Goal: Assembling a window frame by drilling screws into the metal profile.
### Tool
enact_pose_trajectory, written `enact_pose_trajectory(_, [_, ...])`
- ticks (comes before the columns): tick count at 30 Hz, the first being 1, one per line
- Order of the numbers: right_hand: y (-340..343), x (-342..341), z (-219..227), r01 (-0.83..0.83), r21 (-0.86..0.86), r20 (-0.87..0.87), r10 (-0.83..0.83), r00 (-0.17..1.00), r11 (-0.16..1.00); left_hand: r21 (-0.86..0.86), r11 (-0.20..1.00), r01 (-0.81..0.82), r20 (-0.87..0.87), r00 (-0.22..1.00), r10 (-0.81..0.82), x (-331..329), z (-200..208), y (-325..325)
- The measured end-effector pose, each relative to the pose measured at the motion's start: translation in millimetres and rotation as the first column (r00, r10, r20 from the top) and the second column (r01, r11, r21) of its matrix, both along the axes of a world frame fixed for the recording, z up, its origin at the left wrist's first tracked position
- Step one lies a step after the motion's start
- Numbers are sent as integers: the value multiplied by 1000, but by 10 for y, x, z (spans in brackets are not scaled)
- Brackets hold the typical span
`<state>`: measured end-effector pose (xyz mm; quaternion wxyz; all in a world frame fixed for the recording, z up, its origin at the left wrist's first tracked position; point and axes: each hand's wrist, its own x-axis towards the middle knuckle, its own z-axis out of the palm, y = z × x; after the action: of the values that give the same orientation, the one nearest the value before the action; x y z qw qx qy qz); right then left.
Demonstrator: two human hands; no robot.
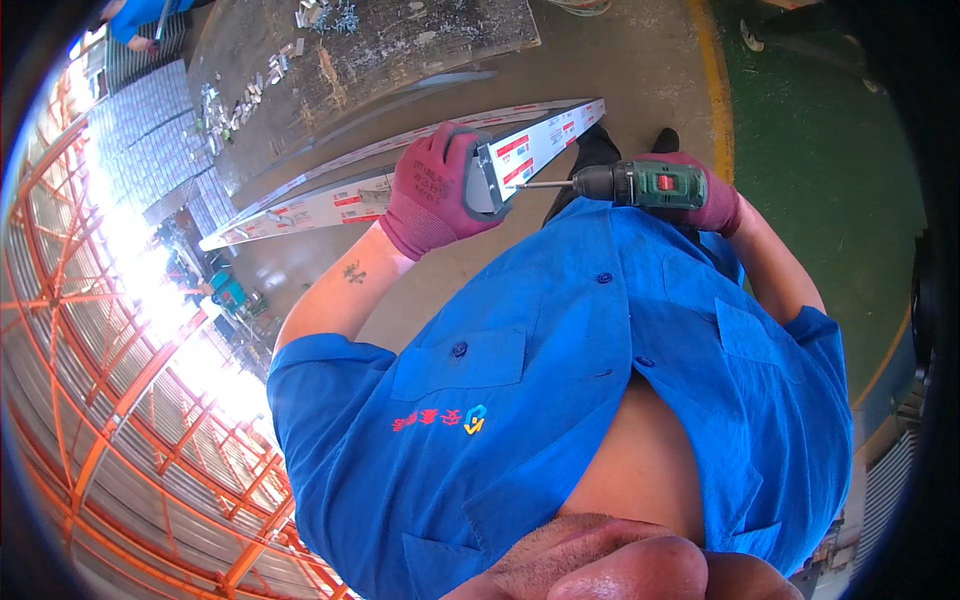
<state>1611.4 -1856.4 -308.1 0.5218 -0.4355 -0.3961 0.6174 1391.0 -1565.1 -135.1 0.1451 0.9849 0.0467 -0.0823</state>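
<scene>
My left hand [432,188], in a maroon work glove, is closed around a grey end piece [484,186] at a long profile. White film with red and blue print covers this profile [545,142]. Gripped in my right hand [718,200], also gloved in maroon, is a green and black cordless drill [655,185]. It lies level, and its long bit [545,184] points left, with the tip at or very close to the profile beside the grey piece. Whether the tip touches cannot be made out. My right fingers are partly hidden behind the drill.
A worn dark worktable [420,55] stands beyond my hands, with small metal pieces [255,97] along its left side. Stacked profiles [150,135] lie at the far left, near another person's hand [143,45]. A yellow line [715,90] borders the green floor [800,190] on the right.
</scene>
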Motion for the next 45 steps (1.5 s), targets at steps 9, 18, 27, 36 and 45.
enact_pose_trajectory(9, [-22, -23, -34, -9, -51, -65, 6, 998, 999, -7, 1000, -3, 13, 1000, 3, -8, -38, 3])
enact_pose_trajectory(18, [-10, -13, -4, 8, -17, -35, -9, 999, 1000, 9, 1000, -16, -21, 1000, 16, -4, -20, -2])
enact_pose_trajectory(27, [8, 4, 42, -17, -60, -40, 15, 999, 998, -9, 1000, -4, 3, 1000, 4, -15, -38, 6])
enact_pose_trajectory(36, [-2, -12, 18, -2, -36, -45, 0, 999, 999, 10, 1000, -7, -4, 1000, 8, -2, -25, -1])
enact_pose_trajectory(45, [25, 33, -5, -29, -56, -27, 27, 999, 998, 2, 1000, -15, -49, 999, 15, -22, -23, 17])
